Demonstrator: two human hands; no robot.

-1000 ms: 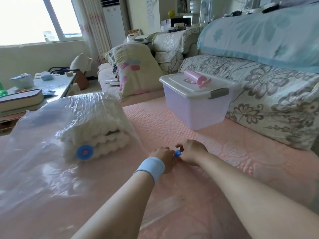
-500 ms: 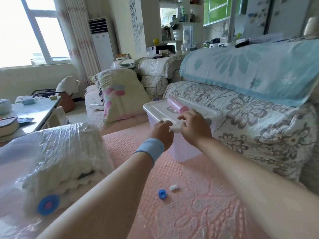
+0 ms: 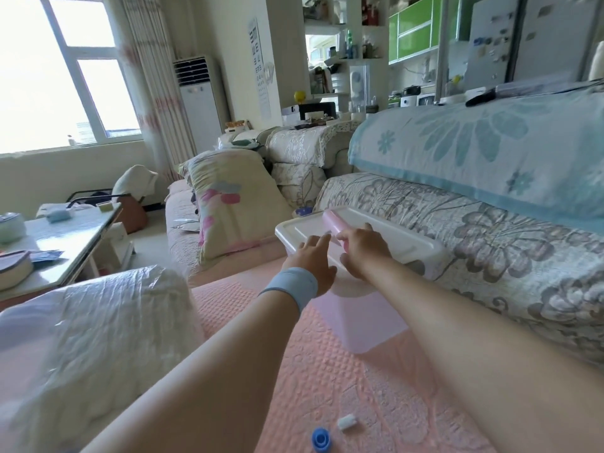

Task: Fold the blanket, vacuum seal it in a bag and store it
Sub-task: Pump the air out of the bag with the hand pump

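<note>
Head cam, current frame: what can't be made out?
- Right hand at the pink pump: grip unclear. The hand covers the pump's near end, and the fingers are blurred.
- Storage box: contents hidden by the lid. Both hands cover its near rim.
- Vacuum bag: lower left cut off by the frame edges, with no valve or seal in view.
- Blue cap: clipped by the bottom edge.

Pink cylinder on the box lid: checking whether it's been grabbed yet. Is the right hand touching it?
Touching. Head view: the right hand curls its fingers round the near end of the pink cylinder.
</note>
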